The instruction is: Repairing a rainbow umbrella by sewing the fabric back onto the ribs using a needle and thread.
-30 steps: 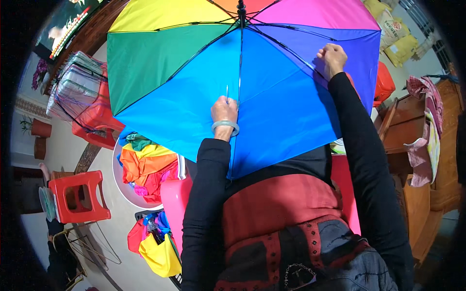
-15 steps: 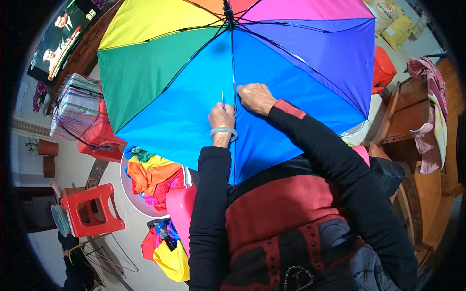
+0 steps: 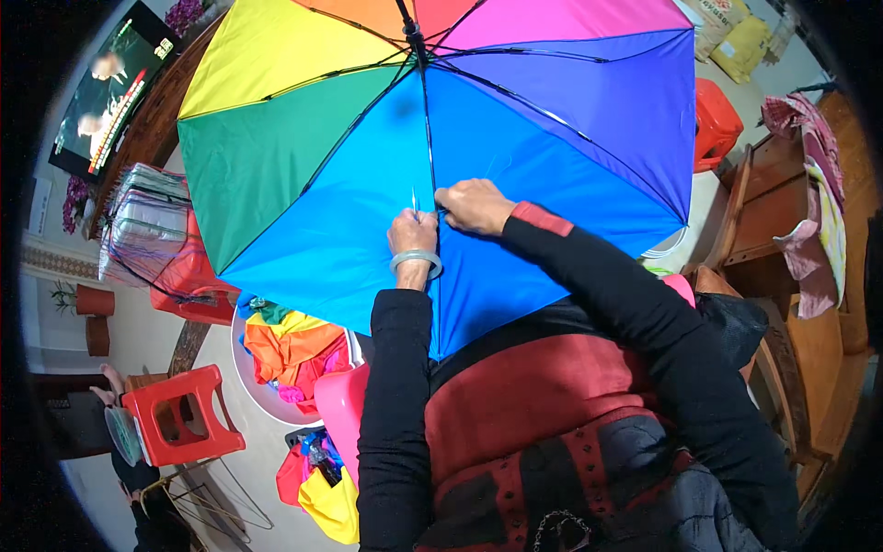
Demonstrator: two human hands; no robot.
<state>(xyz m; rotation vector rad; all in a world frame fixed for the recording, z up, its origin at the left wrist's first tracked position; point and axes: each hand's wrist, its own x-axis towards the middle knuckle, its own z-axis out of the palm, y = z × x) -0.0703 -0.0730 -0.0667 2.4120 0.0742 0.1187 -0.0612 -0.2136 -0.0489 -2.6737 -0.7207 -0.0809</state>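
An open umbrella (image 3: 368, 193) with panels in rainbow colours lies inside-up before me, its black ribs meeting at the shaft (image 3: 416, 41). My left hand (image 3: 412, 235), with a pale bangle at the wrist, is closed beside the rib (image 3: 430, 138) that crosses the blue panel. A thin silver pointed tool (image 3: 414, 199) sticks up out of that fist. Just right of the same rib, my right hand (image 3: 474, 206) is closed with thumb and finger pinched together. A fine loop of thread (image 3: 499, 166) shows faintly on the blue cloth above it. Whatever the pinch holds is too small to make out.
At the lower left, a white tub (image 3: 241, 368) holds colourful folded cloth, with more umbrella cloth (image 3: 331, 501) below. A red stool (image 3: 193, 419) and a wrapped stack (image 3: 147, 225) stand further left. Wooden furniture (image 3: 763, 198) with draped cloths is on the right.
The whole view has shifted slightly, so the umbrella appears a little lower and further left. My right hand has come down slightly along the rib, closer to my left hand.
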